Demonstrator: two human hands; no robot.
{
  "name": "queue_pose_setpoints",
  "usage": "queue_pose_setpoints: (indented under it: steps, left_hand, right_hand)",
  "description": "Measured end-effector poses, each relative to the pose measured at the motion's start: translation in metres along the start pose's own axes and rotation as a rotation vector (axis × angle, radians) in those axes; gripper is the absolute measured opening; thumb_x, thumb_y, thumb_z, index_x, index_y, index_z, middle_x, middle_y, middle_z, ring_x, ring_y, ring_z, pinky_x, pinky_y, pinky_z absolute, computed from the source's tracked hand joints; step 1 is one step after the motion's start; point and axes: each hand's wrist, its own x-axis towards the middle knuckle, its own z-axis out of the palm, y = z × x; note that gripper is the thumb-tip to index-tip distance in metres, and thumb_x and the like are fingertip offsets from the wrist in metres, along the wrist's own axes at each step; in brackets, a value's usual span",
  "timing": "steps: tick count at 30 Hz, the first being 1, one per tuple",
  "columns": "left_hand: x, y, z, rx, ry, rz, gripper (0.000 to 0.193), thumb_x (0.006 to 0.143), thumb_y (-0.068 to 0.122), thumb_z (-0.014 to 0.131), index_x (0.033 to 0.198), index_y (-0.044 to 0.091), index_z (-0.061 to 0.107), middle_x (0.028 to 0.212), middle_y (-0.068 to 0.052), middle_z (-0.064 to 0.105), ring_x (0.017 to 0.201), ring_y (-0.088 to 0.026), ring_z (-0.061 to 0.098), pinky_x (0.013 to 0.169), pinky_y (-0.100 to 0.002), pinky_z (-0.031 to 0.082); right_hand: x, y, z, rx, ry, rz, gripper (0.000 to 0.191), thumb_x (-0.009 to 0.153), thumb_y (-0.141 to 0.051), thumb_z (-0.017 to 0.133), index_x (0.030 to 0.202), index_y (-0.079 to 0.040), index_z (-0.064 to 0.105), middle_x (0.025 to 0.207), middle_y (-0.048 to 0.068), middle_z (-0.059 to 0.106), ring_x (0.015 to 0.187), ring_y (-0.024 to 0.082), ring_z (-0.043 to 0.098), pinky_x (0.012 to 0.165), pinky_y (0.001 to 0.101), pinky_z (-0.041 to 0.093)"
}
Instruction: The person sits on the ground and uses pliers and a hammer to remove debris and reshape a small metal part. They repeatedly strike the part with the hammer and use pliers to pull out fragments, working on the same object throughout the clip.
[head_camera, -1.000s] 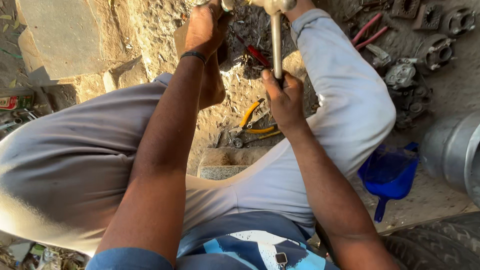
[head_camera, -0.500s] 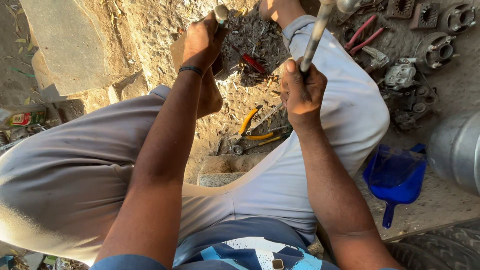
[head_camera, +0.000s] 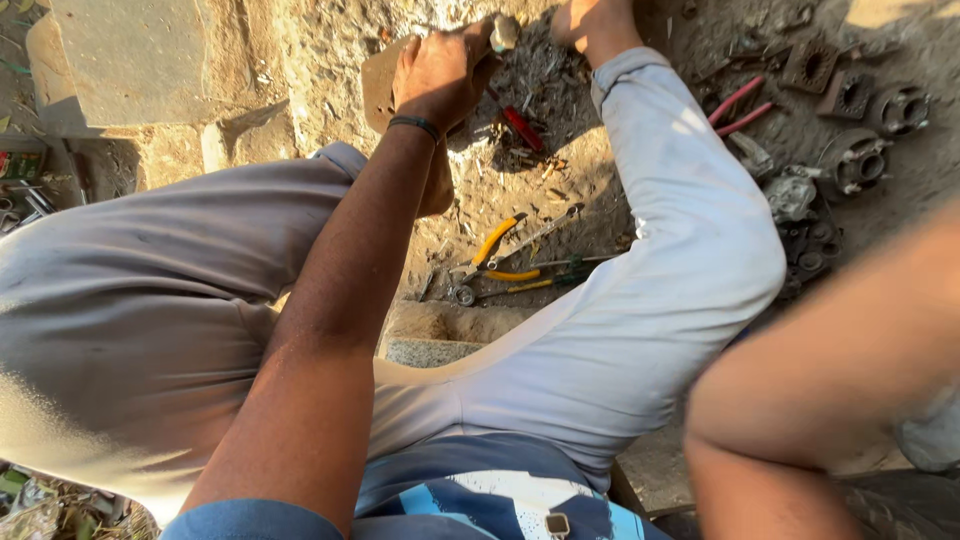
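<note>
My left hand (head_camera: 440, 72) is at the top of the head view, fingers closed around a short grey metal piece (head_camera: 503, 32) whose tip sticks out to the right of the fist. The fist rests over a flat brown block (head_camera: 378, 85) on the dirt ground. A dark band circles that wrist. My right hand is out of the picture; only its blurred forearm (head_camera: 830, 385) crosses the lower right. I sit low with both knees up in light grey trousers (head_camera: 650, 300).
Yellow-handled pliers (head_camera: 495, 240) and thin tools lie on the dirt between my legs. A red-handled tool (head_camera: 523, 128) is near the fist, red-handled pliers (head_camera: 738, 105) and several metal hub parts (head_camera: 860, 160) at upper right. A stone slab (head_camera: 130, 60) is upper left.
My right hand, which held a long metal tool upright near the left fist, has swung up and out of view; only its blurred forearm shows. The left hand stays on the metal piece.
</note>
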Motion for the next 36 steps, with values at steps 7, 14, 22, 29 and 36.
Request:
queue_pose_setpoints:
  steps: [7, 14, 22, 29, 36]
  left_hand:
    - [0.001, -0.02, 0.01, 0.064, 0.321, 0.235, 0.03, 0.092, 0.045, 0.077, 0.109, 0.02, 0.076, 0.095, -0.014, 0.076, 0.092, -0.031, 0.072, 0.086, -0.052, 0.054]
    - [0.008, -0.032, 0.002, -0.344, 0.392, 0.344, 0.016, 0.099, 0.021, 0.076, 0.092, 0.007, 0.077, 0.078, -0.007, 0.079, 0.064, -0.012, 0.074, 0.062, -0.032, 0.06]
    - [0.028, -0.031, -0.013, -0.235, 0.35, 0.418, 0.017, 0.1, 0.018, 0.077, 0.096, 0.002, 0.075, 0.082, -0.011, 0.078, 0.067, -0.014, 0.073, 0.061, -0.031, 0.06]
    - [0.034, -0.038, 0.003, -0.165, 0.243, 0.309, 0.018, 0.099, 0.019, 0.077, 0.099, 0.002, 0.072, 0.089, -0.015, 0.077, 0.075, -0.023, 0.076, 0.067, -0.039, 0.064]
    - [0.036, -0.036, -0.001, -0.194, 0.34, 0.315, 0.028, 0.093, 0.023, 0.085, 0.097, 0.001, 0.068, 0.082, -0.019, 0.074, 0.076, -0.03, 0.075, 0.072, -0.046, 0.06]
  right_hand:
    - [-0.129, 0.135, 0.025, -0.182, -0.068, 0.948, 0.041, 0.106, -0.032, 0.064, 0.074, -0.014, 0.046, 0.054, -0.006, 0.043, 0.042, 0.007, 0.04, 0.038, 0.0273, 0.034]
    - [-0.123, 0.121, -0.014, -0.037, 0.101, 0.888, 0.04, 0.102, -0.035, 0.065, 0.075, -0.016, 0.043, 0.053, -0.007, 0.039, 0.039, 0.004, 0.035, 0.036, 0.026, 0.029]
    - [-0.1, 0.114, -0.036, -0.056, -0.001, 0.423, 0.029, 0.112, -0.028, 0.062, 0.091, -0.009, 0.052, 0.065, -0.006, 0.043, 0.053, 0.005, 0.038, 0.048, 0.0254, 0.031]
    - [-0.102, 0.115, -0.045, -0.083, 0.026, 0.378, 0.031, 0.114, -0.029, 0.059, 0.093, -0.007, 0.051, 0.067, -0.003, 0.043, 0.054, 0.006, 0.036, 0.044, 0.0234, 0.027]
    - [-0.025, 0.024, -0.057, -0.129, 0.06, 0.011, 0.034, 0.114, -0.032, 0.057, 0.089, -0.011, 0.048, 0.067, -0.003, 0.043, 0.052, 0.006, 0.041, 0.044, 0.0254, 0.033]
